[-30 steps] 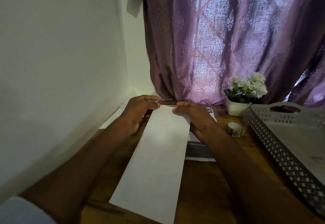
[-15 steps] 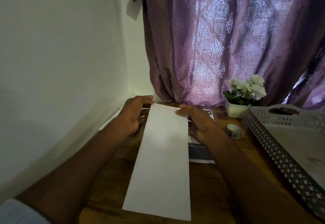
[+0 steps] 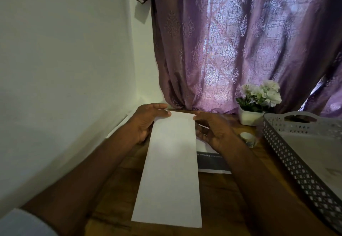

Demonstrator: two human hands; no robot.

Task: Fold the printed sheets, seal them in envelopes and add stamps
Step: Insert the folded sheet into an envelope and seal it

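One purple curtain [image 3: 240,46] fills the upper right of the frame, and below it one wooden table [image 3: 246,195] carries one grey perforated basket [image 3: 288,163] at the right edge, one long white folded sheet [image 3: 170,171] running up the centre, one printed sheet [image 3: 211,163] partly under it, one flower pot [image 3: 249,117] and one small roll [image 3: 249,138] (stamps or tape, too small to tell). Two hands hold the folded sheet's far end: the left hand [image 3: 146,122] pinches its left corner, the right hand [image 3: 214,132] pinches its right corner.
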